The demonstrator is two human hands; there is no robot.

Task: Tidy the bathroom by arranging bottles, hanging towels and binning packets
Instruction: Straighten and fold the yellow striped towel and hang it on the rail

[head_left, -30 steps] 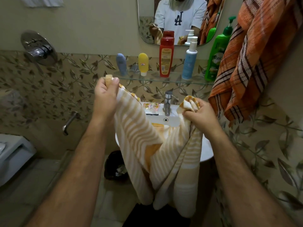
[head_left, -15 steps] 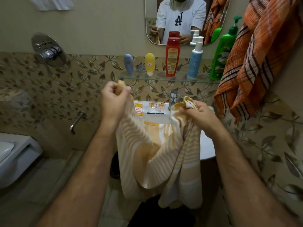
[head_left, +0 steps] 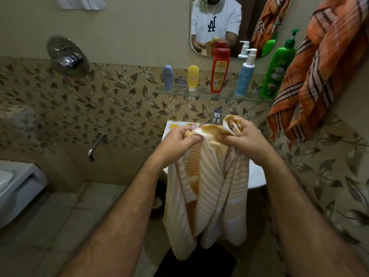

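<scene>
A: Okay, hands?
B: Left hand (head_left: 180, 139) and right hand (head_left: 242, 138) are close together over the sink (head_left: 256, 176), both fingers curled tight on the top edge of the striped towel (head_left: 207, 186). It hangs bunched down in front of the sink.
A: Other towel?
B: Orange plaid towel (head_left: 319, 76) hangs on the right wall, partly over the shelf end.
A: Bottles?
B: 5 upright on the glass shelf (head_left: 199, 94), left to right: blue tube (head_left: 167, 76), yellow tube (head_left: 193, 76), red bottle (head_left: 219, 70), blue pump bottle (head_left: 245, 74), green pump bottle (head_left: 278, 70).
A: Packets?
B: Small packets (head_left: 189, 124) lie on the sink's back ledge, just behind the left hand, beside the tap (head_left: 216, 115). Count unclear.
A: Rest?
B: Mirror (head_left: 215, 23) above the shelf, shower valve (head_left: 66, 56) on the left wall, spout (head_left: 96, 144) below it.
</scene>
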